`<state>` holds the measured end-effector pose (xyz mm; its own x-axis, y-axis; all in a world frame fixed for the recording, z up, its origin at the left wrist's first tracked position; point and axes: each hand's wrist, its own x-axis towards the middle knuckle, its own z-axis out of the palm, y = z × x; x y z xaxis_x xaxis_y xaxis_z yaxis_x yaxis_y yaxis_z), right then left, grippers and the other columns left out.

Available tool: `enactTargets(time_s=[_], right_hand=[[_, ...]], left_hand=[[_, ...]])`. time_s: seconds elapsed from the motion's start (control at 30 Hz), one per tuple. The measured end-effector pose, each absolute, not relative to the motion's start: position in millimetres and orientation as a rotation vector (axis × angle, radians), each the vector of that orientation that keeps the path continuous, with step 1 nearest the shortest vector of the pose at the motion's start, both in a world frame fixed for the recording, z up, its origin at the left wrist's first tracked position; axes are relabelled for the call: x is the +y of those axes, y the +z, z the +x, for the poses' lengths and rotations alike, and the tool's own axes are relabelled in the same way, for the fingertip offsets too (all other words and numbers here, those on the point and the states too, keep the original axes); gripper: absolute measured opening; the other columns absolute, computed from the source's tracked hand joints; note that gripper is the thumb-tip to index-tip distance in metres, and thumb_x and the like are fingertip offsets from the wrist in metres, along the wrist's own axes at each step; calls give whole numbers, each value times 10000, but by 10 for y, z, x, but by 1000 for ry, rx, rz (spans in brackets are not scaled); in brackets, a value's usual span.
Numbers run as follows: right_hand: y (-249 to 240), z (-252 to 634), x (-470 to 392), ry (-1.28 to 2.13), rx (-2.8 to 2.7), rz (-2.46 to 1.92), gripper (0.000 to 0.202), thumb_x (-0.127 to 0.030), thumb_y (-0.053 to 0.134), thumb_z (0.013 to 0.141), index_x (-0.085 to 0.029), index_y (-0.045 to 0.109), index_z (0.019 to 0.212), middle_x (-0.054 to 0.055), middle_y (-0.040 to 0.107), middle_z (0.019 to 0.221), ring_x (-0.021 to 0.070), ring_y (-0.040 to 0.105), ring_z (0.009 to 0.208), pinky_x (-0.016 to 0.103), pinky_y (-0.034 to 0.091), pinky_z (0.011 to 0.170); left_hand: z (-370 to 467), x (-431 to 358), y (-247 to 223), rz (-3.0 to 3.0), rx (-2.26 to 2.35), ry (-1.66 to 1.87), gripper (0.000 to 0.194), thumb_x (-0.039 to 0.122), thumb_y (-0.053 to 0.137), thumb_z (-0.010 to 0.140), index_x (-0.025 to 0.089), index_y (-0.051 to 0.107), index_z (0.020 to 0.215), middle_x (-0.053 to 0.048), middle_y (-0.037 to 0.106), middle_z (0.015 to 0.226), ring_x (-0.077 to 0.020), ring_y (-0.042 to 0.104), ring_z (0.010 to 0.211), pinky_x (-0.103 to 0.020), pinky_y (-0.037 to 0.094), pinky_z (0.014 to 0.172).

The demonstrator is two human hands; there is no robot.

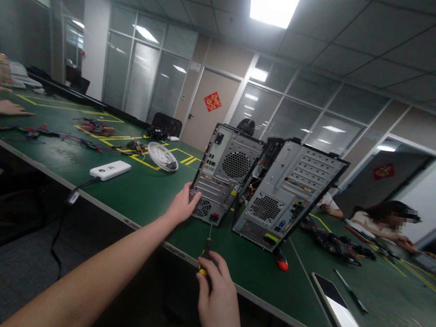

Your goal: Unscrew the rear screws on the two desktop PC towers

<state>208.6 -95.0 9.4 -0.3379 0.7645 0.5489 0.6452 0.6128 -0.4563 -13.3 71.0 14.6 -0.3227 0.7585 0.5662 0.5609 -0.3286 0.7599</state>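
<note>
A computer case (216, 177) stands on the table with its back panel towards me. My left hand (182, 206) grips its lower left edge, the thumb on the back panel. In my right hand (218, 295) is a screwdriver (207, 245) with a black and yellow handle, held near its end. The screwdriver's shaft points up at the bottom of the back panel, close to a red and black socket (214, 217); whether the tip touches a screw is too small to tell. To the right stands a second computer case (285, 195), its side uncovered and inner parts showing.
On the green table (147, 196) lie a white power bank (110, 170), a white perforated dish (163, 156), cables (333, 243), a red-tipped tool (282, 261), a phone (343, 313) and a thin tool (350, 291). Other people sit on both sides, one hand (11, 108) resting at left.
</note>
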Motion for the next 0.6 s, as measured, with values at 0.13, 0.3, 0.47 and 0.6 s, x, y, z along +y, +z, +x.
enactTargets(time_s=[0.13, 0.3, 0.47, 0.6], right_hand=[[97, 2085, -949, 203, -2084, -1105, 338, -122, 497, 948, -223, 745, 1153, 132, 657, 1355, 262, 705, 1180, 395, 576, 1018], [111, 2085, -951, 223, -2089, -1116, 322, -125, 498, 959, -218, 730, 1162, 136, 645, 1358, 262, 700, 1184, 400, 570, 1027], [95, 2087, -947, 223, -2067, -1115, 297, -135, 517, 965, -220, 719, 1166, 131, 642, 1346, 252, 690, 1193, 380, 557, 1040], [78, 2088, -940, 228, -2065, -1118, 287, -143, 513, 972, -204, 708, 1174, 142, 634, 1342, 258, 682, 1199, 386, 549, 1047]], left_hand=[[-128, 686, 167, 1712, 1697, 1711, 540, 495, 468, 1003, 141, 455, 1411, -225, 679, 1300, -338, 673, 1192, -501, 501, 1037], [-126, 682, 171, 1708, 1697, 1715, 546, 499, 465, 1005, 143, 452, 1418, -224, 678, 1298, -334, 671, 1197, -494, 497, 1041], [-126, 680, 171, 1708, 1706, 1714, 540, 499, 472, 1003, 145, 459, 1411, -226, 685, 1283, -334, 678, 1181, -492, 505, 1027], [-129, 687, 160, 1722, 1707, 1718, 546, 503, 462, 1006, 142, 455, 1415, -225, 680, 1295, -337, 673, 1190, -494, 503, 1033]])
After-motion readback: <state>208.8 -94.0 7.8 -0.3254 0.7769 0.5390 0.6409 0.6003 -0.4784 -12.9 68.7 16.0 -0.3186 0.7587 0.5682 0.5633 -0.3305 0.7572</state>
